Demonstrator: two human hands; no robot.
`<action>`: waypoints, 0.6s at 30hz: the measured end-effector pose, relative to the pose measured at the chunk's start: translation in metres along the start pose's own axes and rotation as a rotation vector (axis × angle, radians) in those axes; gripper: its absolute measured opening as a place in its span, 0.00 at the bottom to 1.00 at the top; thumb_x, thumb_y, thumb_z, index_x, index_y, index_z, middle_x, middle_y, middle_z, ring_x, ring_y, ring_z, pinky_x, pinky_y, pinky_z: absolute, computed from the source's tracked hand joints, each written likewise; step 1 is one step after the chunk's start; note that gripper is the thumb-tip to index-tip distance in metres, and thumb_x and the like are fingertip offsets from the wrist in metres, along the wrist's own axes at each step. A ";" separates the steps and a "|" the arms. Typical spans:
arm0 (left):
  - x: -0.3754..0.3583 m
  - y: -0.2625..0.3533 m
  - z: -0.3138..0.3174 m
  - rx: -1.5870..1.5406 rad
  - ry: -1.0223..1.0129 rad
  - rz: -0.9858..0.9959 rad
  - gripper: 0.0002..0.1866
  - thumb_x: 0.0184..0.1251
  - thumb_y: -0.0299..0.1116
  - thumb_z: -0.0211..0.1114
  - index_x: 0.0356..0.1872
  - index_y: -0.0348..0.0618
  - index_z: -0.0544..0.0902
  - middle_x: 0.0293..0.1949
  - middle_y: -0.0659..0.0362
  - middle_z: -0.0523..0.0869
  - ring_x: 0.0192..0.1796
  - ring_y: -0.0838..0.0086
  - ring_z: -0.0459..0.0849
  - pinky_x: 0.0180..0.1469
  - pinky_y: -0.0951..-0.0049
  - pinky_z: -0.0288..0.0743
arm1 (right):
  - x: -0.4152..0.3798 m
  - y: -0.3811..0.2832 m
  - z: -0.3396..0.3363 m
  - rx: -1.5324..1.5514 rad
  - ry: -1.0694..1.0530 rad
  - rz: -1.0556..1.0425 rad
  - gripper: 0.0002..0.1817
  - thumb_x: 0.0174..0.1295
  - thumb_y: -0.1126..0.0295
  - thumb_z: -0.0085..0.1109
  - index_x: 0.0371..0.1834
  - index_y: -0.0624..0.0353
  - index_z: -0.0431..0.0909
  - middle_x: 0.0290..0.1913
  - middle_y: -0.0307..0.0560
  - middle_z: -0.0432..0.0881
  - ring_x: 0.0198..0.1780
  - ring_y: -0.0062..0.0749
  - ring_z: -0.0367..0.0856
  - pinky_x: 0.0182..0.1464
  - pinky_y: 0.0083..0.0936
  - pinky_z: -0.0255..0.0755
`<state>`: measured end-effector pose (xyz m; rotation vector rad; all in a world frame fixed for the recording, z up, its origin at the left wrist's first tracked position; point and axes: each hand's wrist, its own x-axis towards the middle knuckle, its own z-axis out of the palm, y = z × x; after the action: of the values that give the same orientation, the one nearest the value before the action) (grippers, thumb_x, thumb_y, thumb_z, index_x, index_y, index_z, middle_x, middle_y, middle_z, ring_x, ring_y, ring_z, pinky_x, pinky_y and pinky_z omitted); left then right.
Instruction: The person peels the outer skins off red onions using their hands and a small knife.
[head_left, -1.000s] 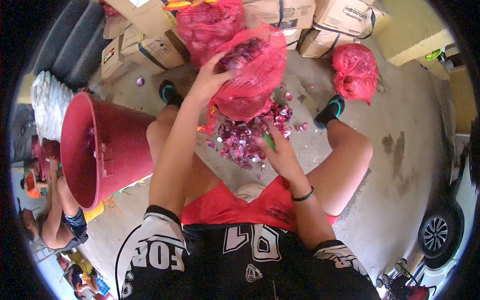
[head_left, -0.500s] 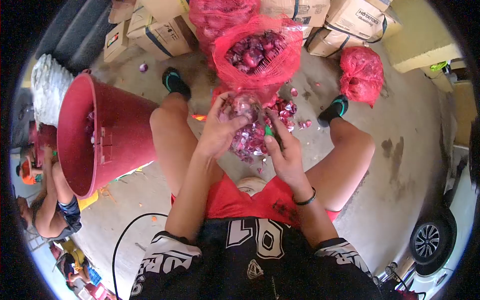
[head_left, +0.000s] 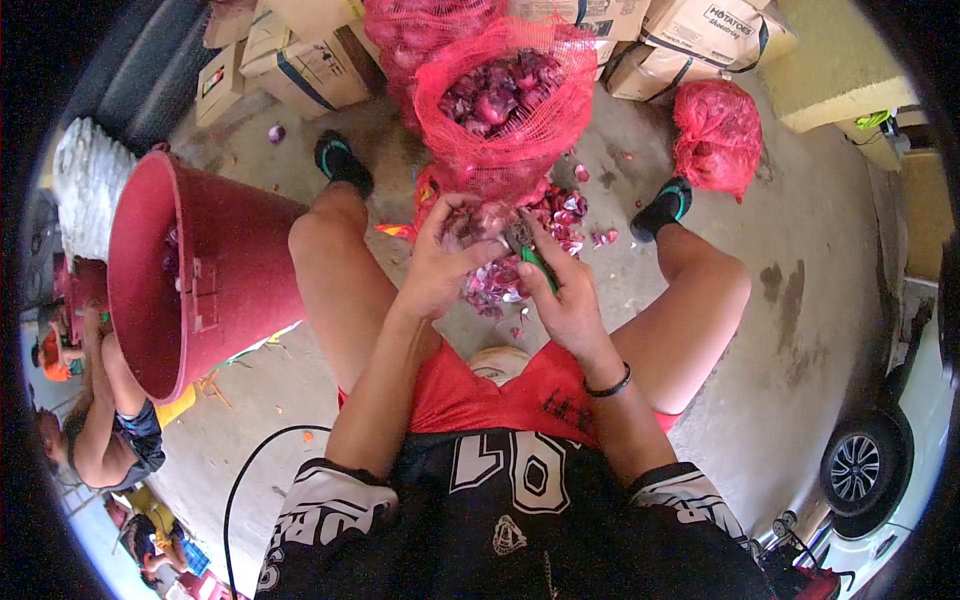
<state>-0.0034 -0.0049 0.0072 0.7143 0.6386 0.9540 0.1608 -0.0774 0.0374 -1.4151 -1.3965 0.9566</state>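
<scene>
My left hand [head_left: 437, 265] is closed around a red onion [head_left: 488, 220] with loose, papery skin. Close against the onion's right side, my right hand [head_left: 572, 305] grips a small knife with a green handle [head_left: 538, 266]; its blade is hard to make out. Dark root or dirt shows at the right fingertips. On the floor below both hands lies a heap of purple onion skins [head_left: 493, 287]. Just beyond them stands an open red mesh sack [head_left: 440, 125] with several red onions [head_left: 494, 106] inside.
A large red tub [head_left: 240, 250] lies tipped at my left, with onions partly visible inside. Cardboard boxes [head_left: 310, 75] line the back. A tied red mesh bag [head_left: 716, 140] sits beyond my right foot. Another person [head_left: 105, 420] sits at far left; a car wheel [head_left: 855, 465] shows at right.
My right hand has turned slightly at the onion, so more of the knife's green handle shows. The onion stays in my left hand. The whole view has shifted a little.
</scene>
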 end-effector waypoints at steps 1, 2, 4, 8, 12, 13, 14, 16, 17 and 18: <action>-0.001 0.001 0.002 -0.014 0.014 -0.021 0.27 0.54 0.16 0.70 0.54 0.42 0.69 0.52 0.55 0.79 0.56 0.69 0.78 0.59 0.66 0.77 | 0.000 0.002 0.001 -0.003 0.017 -0.027 0.26 0.65 0.72 0.57 0.66 0.68 0.69 0.51 0.65 0.81 0.51 0.45 0.83 0.55 0.33 0.73; -0.001 0.003 0.003 -0.028 0.029 -0.043 0.25 0.55 0.17 0.70 0.53 0.41 0.70 0.51 0.55 0.79 0.56 0.69 0.79 0.59 0.66 0.77 | 0.001 0.006 0.003 -0.005 0.041 -0.072 0.25 0.65 0.72 0.57 0.65 0.68 0.69 0.52 0.65 0.81 0.52 0.45 0.83 0.56 0.33 0.73; -0.003 0.005 0.001 -0.134 0.074 -0.170 0.23 0.56 0.18 0.70 0.50 0.41 0.70 0.50 0.56 0.80 0.54 0.69 0.80 0.59 0.66 0.77 | 0.001 0.010 0.004 -0.008 0.061 -0.094 0.23 0.65 0.73 0.57 0.64 0.68 0.71 0.53 0.64 0.81 0.54 0.46 0.83 0.57 0.33 0.73; -0.001 0.006 0.004 -0.145 0.102 -0.214 0.17 0.60 0.22 0.68 0.47 0.41 0.70 0.47 0.56 0.81 0.49 0.68 0.83 0.55 0.63 0.80 | 0.000 0.009 0.005 -0.016 0.069 -0.012 0.22 0.66 0.71 0.57 0.63 0.68 0.72 0.54 0.63 0.81 0.55 0.44 0.82 0.58 0.32 0.72; 0.006 -0.004 -0.001 0.366 -0.027 0.145 0.18 0.60 0.22 0.69 0.47 0.41 0.70 0.47 0.56 0.81 0.50 0.69 0.82 0.54 0.65 0.80 | -0.001 0.020 0.012 0.103 0.119 0.051 0.22 0.68 0.70 0.55 0.63 0.68 0.72 0.55 0.61 0.81 0.56 0.38 0.81 0.59 0.30 0.72; 0.006 -0.003 0.000 0.397 -0.025 0.135 0.19 0.59 0.22 0.69 0.47 0.41 0.70 0.47 0.56 0.80 0.50 0.70 0.82 0.54 0.66 0.79 | -0.002 0.022 0.013 0.101 0.133 0.043 0.22 0.69 0.69 0.55 0.63 0.68 0.72 0.55 0.60 0.81 0.56 0.37 0.81 0.59 0.30 0.71; 0.007 -0.001 0.001 0.428 -0.024 0.128 0.20 0.58 0.21 0.70 0.47 0.41 0.70 0.46 0.57 0.80 0.50 0.71 0.82 0.54 0.68 0.78 | -0.002 0.024 0.014 0.097 0.148 0.031 0.22 0.69 0.69 0.55 0.63 0.67 0.72 0.55 0.59 0.81 0.56 0.35 0.80 0.59 0.29 0.71; 0.006 0.006 0.002 0.053 0.017 -0.145 0.21 0.57 0.19 0.70 0.48 0.41 0.70 0.47 0.57 0.80 0.52 0.73 0.80 0.57 0.70 0.75 | 0.000 0.024 0.014 0.108 0.153 0.028 0.22 0.69 0.68 0.55 0.63 0.67 0.72 0.55 0.58 0.82 0.56 0.33 0.80 0.59 0.28 0.70; 0.004 0.008 0.003 -0.134 0.038 -0.283 0.21 0.56 0.18 0.70 0.48 0.41 0.70 0.47 0.57 0.80 0.53 0.74 0.79 0.58 0.71 0.74 | -0.001 0.024 0.013 0.123 0.145 0.038 0.22 0.70 0.68 0.55 0.63 0.67 0.72 0.56 0.57 0.82 0.56 0.33 0.80 0.59 0.27 0.70; 0.003 0.005 0.003 0.002 0.006 -0.166 0.20 0.57 0.19 0.69 0.49 0.41 0.71 0.48 0.57 0.80 0.53 0.73 0.79 0.58 0.71 0.74 | -0.001 0.023 0.013 0.139 0.140 0.047 0.22 0.70 0.67 0.54 0.63 0.68 0.72 0.56 0.56 0.82 0.55 0.32 0.80 0.59 0.27 0.70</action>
<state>-0.0026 -0.0008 0.0124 0.6497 0.6935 0.8032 0.1550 -0.0761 0.0111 -1.3880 -1.1762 0.9476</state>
